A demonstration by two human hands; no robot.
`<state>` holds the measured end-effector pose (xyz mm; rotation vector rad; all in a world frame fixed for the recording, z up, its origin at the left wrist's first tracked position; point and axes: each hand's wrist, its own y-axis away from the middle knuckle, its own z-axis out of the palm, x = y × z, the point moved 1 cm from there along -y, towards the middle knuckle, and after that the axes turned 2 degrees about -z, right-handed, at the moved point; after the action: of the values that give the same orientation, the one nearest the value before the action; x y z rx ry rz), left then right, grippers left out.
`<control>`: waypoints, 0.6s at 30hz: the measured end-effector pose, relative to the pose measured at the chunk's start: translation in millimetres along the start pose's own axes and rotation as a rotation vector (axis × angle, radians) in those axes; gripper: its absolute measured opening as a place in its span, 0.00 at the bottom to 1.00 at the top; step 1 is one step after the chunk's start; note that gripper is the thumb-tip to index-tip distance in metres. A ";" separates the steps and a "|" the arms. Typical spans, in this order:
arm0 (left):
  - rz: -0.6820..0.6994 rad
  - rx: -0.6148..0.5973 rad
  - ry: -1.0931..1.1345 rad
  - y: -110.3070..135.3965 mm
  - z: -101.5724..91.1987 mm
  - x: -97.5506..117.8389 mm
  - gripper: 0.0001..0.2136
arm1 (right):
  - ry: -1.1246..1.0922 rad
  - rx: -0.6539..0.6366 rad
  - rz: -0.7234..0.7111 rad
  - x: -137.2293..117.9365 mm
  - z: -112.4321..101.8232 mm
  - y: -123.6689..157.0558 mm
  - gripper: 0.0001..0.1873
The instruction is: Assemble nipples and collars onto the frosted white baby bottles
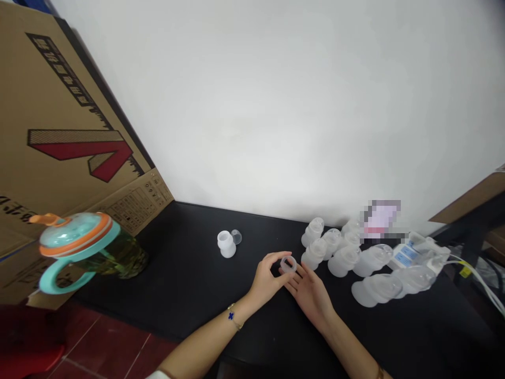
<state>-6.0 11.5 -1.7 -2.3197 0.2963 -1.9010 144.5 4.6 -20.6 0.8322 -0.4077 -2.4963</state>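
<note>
My left hand (pixel 269 275) pinches a small translucent ring-shaped piece (pixel 289 265) with a round rim between thumb and forefinger. Palm up, my right hand (pixel 311 295) lies beside and partly under it, its fingers stretched out; whether they touch the piece I cannot tell. Further back to the left stands a small white bottle (pixel 226 245) without a cap, a clear domed cap (pixel 236 237) close to it. On the right several frosted bottles with clear domed caps stand together, among them a front bottle (pixel 371 292) and a back-row bottle (pixel 313 231).
A big drinking jug (pixel 114 258) with a turquoise handle is at the left, before a cardboard box (pixel 74 126). A white wall (pixel 276 105) borders the black table (pixel 189 284) behind. At the far right are a power strip (pixel 418 252) and white cables (pixel 485 289).
</note>
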 end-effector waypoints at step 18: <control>-0.022 -0.052 -0.121 -0.4 3.5 -3.5 0.21 | -0.023 0.029 -0.036 -2.9 0.7 0.8 0.17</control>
<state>-3.2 12.6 -5.7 -2.4693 0.3118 -1.7739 146.4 5.5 -18.4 0.8306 -0.4417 -2.5408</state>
